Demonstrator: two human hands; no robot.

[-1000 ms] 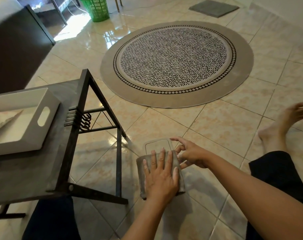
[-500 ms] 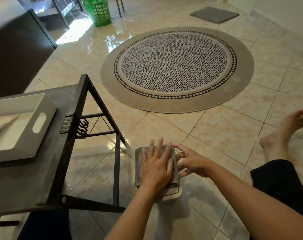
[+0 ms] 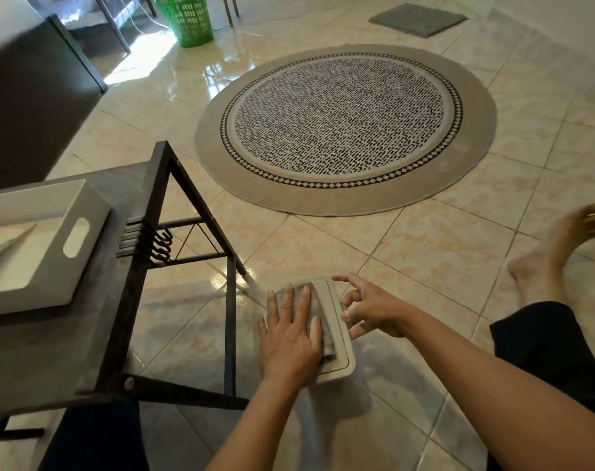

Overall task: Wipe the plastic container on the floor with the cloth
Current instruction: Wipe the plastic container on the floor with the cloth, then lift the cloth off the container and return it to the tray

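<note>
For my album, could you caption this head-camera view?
Left hand presses a grey folded cloth onto a beige plastic container on the tiled floor while the right hand steadies its edge.

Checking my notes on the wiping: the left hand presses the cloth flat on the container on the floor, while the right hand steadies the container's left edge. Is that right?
Not quite. The head view shows the right hand steadying the container's right edge, not its left. The rest holds: the left hand presses the cloth flat on it, on the floor.
</note>
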